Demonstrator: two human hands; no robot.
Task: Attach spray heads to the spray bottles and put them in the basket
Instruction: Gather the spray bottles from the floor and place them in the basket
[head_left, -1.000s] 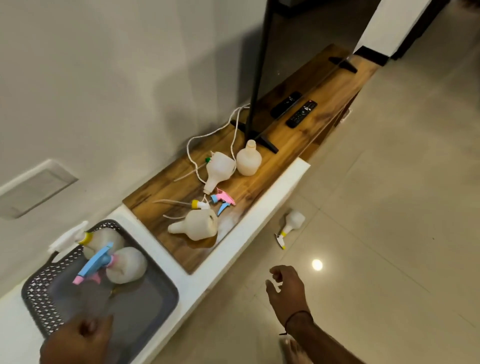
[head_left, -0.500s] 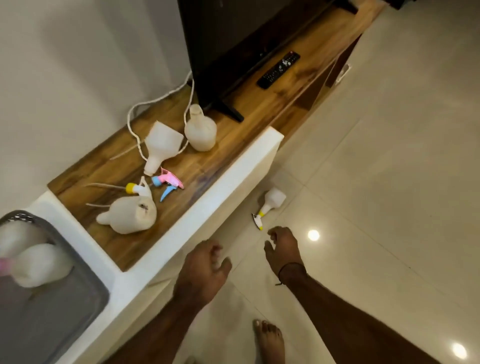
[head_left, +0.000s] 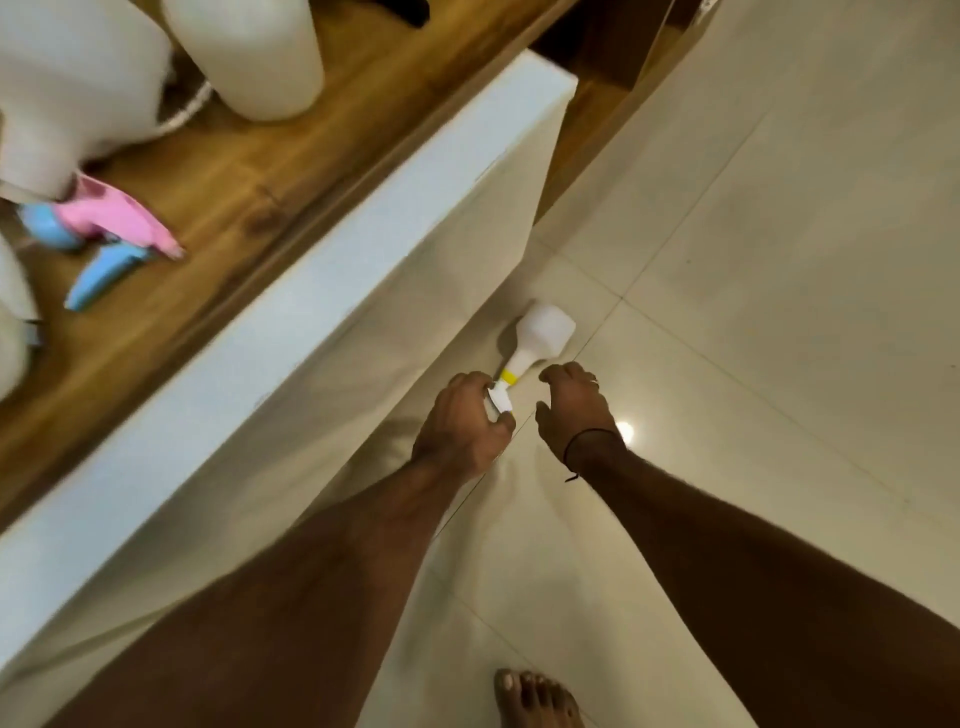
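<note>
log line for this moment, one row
left hand grips spray head of fallen bottle | right hand open beside neck | bottle on floor

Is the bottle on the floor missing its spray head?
No, the bottle carries a white spray head, gripped by the left hand.

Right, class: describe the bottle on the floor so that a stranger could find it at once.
Start at the white ledge and drop to the tiled floor beside it. The bottle lies there on its side, its spray head in the left hand. Unlike the bottles up on the wood, it has a yellow collar.
</note>
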